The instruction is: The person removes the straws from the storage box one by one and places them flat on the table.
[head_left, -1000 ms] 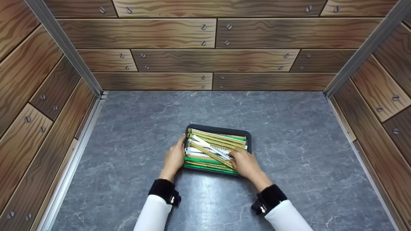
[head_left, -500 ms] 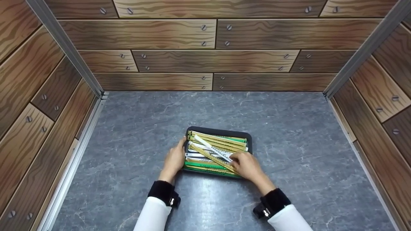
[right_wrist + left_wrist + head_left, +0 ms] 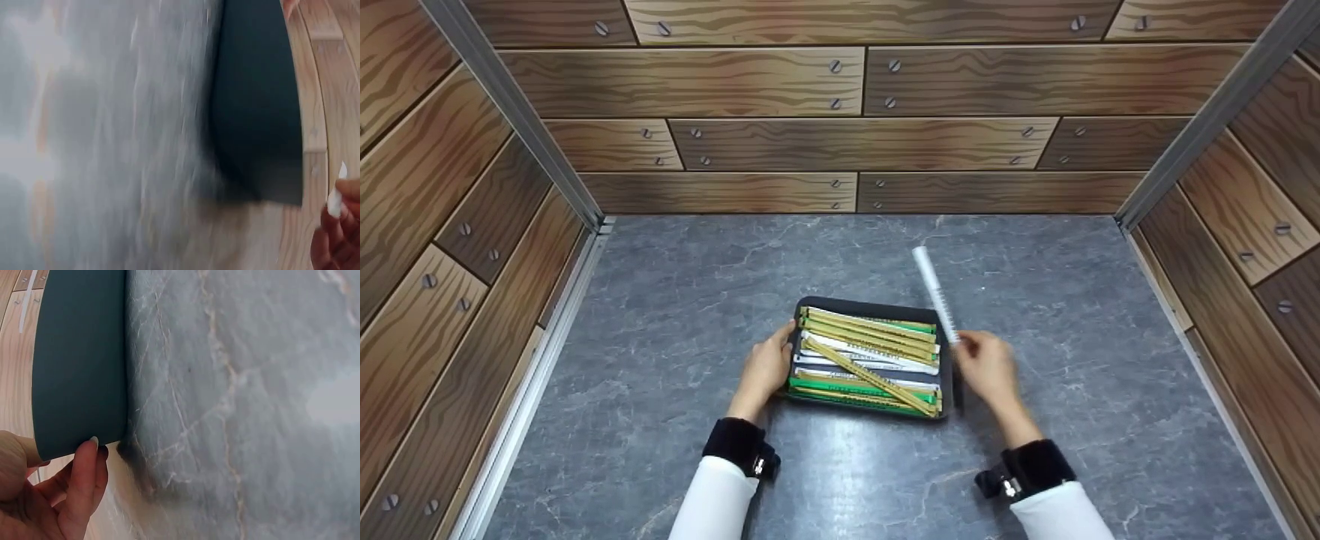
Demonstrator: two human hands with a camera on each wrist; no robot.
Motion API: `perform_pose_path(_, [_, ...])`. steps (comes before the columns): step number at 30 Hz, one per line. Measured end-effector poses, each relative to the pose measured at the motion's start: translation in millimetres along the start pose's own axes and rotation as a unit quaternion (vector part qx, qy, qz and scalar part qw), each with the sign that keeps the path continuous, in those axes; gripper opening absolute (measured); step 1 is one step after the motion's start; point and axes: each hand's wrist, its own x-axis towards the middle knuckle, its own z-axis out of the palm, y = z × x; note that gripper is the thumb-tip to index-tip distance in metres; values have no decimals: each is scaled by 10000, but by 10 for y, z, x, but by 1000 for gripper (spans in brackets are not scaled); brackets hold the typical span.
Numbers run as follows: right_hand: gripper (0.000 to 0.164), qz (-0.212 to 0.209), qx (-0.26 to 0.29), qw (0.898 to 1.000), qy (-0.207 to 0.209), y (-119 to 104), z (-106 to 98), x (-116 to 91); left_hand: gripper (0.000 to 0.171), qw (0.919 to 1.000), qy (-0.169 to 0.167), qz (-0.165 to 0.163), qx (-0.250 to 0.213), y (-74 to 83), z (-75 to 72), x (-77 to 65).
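A dark rectangular tray (image 3: 870, 306) lies on the grey marbled surface, filled with long, slim stick packets in gold, green and white. My left hand (image 3: 765, 366) holds the tray's left end; in the left wrist view its fingers (image 3: 84, 478) sit against the outer wall (image 3: 81, 365) with the thumb at the rim. Just past the right end, my right hand (image 3: 988, 367) pinches a white printed stick packet (image 3: 934, 289) by its near end, its far end pointing up and away. One gold stick packet (image 3: 870, 376) lies slantwise across the others.
Wood-patterned panels (image 3: 780, 142) close off the back and both sides, with grey metal strips (image 3: 521, 112) at the corners. The marbled surface (image 3: 697, 262) runs between them. Black bands (image 3: 739, 446) circle both wrists.
My right hand has lifted the white stick packet out of the tray and moved right, turning it more upright. My left hand stays at the tray's left end.
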Motion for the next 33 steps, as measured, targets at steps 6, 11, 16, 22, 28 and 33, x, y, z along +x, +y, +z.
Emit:
perform_pose_path(6, [32,1076,-803,9909,26,398,-245,82,44,10000,15,32,-27,-3,-13,0])
perform_pose_path(11, [37,1426,-1188,9824,-227,614,-404,140,44,9999,-85,-41,-143,-20,-12,18])
perform_pose_path(16, [40,1581,-1425,9749,-655,724,-496,190,45,9996,-169,-106,-199,-27,-7,22])
perform_pose_path(22, [41,1475,-1573,9708,-1049,817,-519,198,45,9997,-130,-81,-210,-23,-6,14])
perform_pose_path(28, [45,1503,-1615,9687,-1138,804,-516,185,44,9998,37,98,-196,-37,3,-4])
perform_pose_path(33, [39,652,-1649,9833,-401,613,-425,172,43,9996,71,143,-214,-44,7,5])
